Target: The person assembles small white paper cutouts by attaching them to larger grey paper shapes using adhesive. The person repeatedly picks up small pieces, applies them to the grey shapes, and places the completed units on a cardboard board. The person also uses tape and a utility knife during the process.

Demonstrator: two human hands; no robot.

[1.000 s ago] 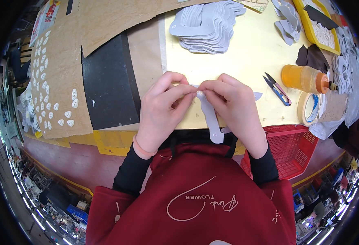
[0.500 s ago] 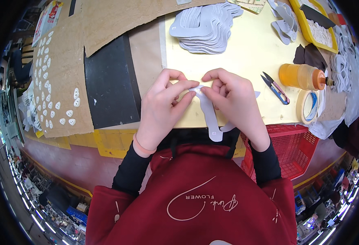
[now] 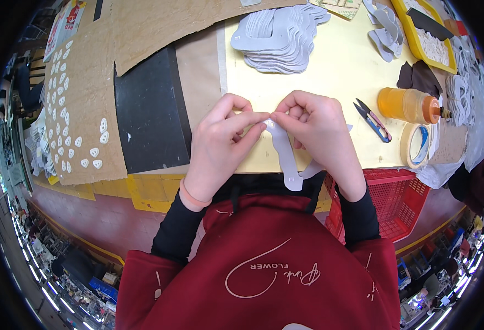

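A curved light-grey shoe-upper-like piece (image 3: 286, 157) hangs between my hands over the table's near edge. My left hand (image 3: 220, 143) pinches its top end between thumb and index finger. My right hand (image 3: 320, 124) has thumb and index finger pressed together at the same end, the fingertips of both hands touching or nearly so. At this end a small white patch with holes (image 3: 270, 126) shows under the fingers, partly hidden. Beyond my hands lies a stack of similar grey pieces (image 3: 272, 49).
Rows of small white patches (image 3: 104, 125) lie on cardboard (image 3: 82, 159) at left, beside a black board (image 3: 151, 110). At right are thread snips (image 3: 373, 120), an orange-filled bottle (image 3: 407, 105), a tape roll (image 3: 414, 145) and a yellow tray (image 3: 446, 66). A red basket (image 3: 401, 206) stands below the edge.
My right index finger has come down to meet its thumb at the top end. Both hands' fingertips are closer together, and the grey piece has shifted slightly right.
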